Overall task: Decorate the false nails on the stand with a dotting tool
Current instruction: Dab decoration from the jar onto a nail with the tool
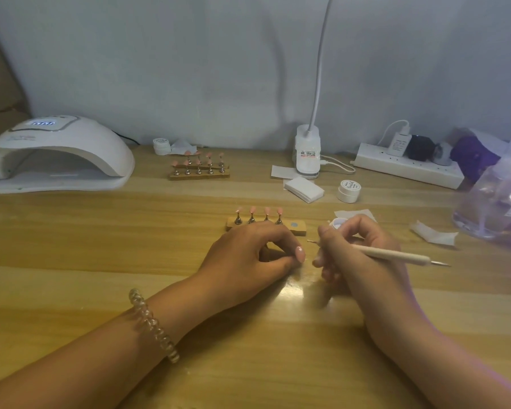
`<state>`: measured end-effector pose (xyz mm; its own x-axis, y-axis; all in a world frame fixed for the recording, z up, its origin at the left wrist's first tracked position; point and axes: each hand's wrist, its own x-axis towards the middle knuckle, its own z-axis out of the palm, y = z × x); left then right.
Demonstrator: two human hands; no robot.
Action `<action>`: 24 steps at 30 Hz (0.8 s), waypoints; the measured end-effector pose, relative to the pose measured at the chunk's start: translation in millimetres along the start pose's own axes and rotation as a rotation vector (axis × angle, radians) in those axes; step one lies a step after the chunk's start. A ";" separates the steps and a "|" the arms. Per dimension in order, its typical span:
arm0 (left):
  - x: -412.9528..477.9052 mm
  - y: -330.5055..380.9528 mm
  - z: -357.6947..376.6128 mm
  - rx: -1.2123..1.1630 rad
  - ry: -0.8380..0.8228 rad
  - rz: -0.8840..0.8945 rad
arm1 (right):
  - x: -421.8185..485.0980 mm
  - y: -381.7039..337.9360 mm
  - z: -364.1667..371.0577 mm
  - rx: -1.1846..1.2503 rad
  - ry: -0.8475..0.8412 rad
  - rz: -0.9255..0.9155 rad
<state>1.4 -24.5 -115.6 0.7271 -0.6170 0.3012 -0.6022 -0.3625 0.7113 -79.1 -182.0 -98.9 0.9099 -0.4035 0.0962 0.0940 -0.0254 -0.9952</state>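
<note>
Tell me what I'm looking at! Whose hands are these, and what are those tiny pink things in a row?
The camera sits on a person's head and looks down, so you see their own two hands over a wooden table. The right hand holds a dotting tool, a thin stick like a pencil for making little dots. The pink things are false nails, four of them standing on little metal pegs on a wooden stand. The left hand is curled just in front of it; a pink nail shows at its fingertips, but I cannot tell whether that is a false one or the person's own. Behind the right hand sits a small open pot. At the back are a second stand and a white nail lamp.
</note>
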 end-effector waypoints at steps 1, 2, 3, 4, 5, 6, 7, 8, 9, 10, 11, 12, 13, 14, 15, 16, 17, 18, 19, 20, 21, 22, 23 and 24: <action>0.0 -0.4 -0.1 0.002 -0.004 0.001 | 0.5 0.0 0.5 -0.006 0.001 0.011; 0.2 -0.7 -0.1 0.006 -0.007 0.001 | 0.7 -0.2 0.5 -0.018 0.003 0.016; 0.2 -1.0 0.1 0.011 -0.005 -0.001 | 0.8 -0.1 0.7 -0.038 0.003 0.016; 0.2 -1.3 0.4 0.014 -0.003 -0.005 | 0.5 0.1 1.1 -0.062 0.000 0.012; 0.4 -1.3 0.6 0.014 -0.001 -0.009 | 0.2 0.3 1.6 -0.082 -0.003 0.009; 0.6 -1.4 0.9 0.014 -0.001 -0.010 | 0.1 0.3 2.2 -0.093 -0.007 0.008; 0.9 -1.4 1.1 0.016 0.000 -0.011 | 0.2 0.3 2.5 -0.100 -0.012 0.009; 1.0 -1.5 1.1 0.018 0.001 -0.012 | 0.5 0.2 2.8 -0.106 -0.017 0.010; 1.2 -1.7 1.2 0.020 0.002 -0.014 | 0.8 0.3 2.8 -0.111 -0.020 0.010; 1.5 -1.9 1.2 0.021 0.002 -0.015 | 1.3 0.6 2.7 -0.111 -0.019 0.009; 1.6 -2.1 1.2 0.021 0.002 -0.015 | 1.5 1.2 2.6 -0.110 -0.019 0.005; 1.8 -2.0 1.4 0.021 0.002 -0.014 | 1.6 1.5 2.4 -0.111 -0.020 0.001; 1.7 -2.0 1.2 0.022 0.002 -0.011 | 1.7 1.8 2.5 -0.114 -0.023 -0.004; 1.5 -1.9 1.0 0.024 0.002 -0.007 | 1.7 1.9 2.5 -0.117 -0.027 -0.007; 1.2 -1.9 0.6 0.026 0.000 -0.004 | 1.7 2.0 2.5 -0.117 -0.031 -0.008; 1.2 -2.0 0.4 0.026 -0.003 -0.001 | 1.7 2.0 2.6 -0.116 -0.035 -0.007; 1.0 -2.1 0.2 0.026 -0.005 0.002 | 1.7 1.9 2.6 -0.116 -0.038 -0.005; 0.9 -2.3 0.0 0.026 -0.005 0.004 | 1.7 1.8 2.7 -0.115 -0.040 -0.004; 0.8 -2.2 -0.1 0.028 -0.003 0.004 | 1.7 1.8 2.8 -0.114 -0.042 -0.004; 0.9 -2.0 -0.2 0.030 0.000 0.002 | 1.8 1.8 3.1 -0.112 -0.044 -0.002; 0.9 -2.0 -0.2 0.033 -0.001 0.001 | 1.8 1.8 3.2 -0.109 -0.045 -0.001; 1.1 -1.8 -0.2 0.035 -0.002 0.001 | 2.0 1.7 3.3 -0.108 -0.047 -0.001; 1.2 -1.9 -0.1 0.037 -0.003 0.001 | 2.0 1.7 3.2 -0.108 -0.048 -0.002; 1.2 -1.9 -0.1 0.037 -0.003 0.002 | 1.9 1.8 3.1 -0.107 -0.048 -0.003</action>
<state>3.5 -24.5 -116.5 0.7250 -0.6199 0.3002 -0.6154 -0.3873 0.6865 -75.9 -180.0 -100.4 0.9283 -0.3589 0.0970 0.0551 -0.1254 -0.9906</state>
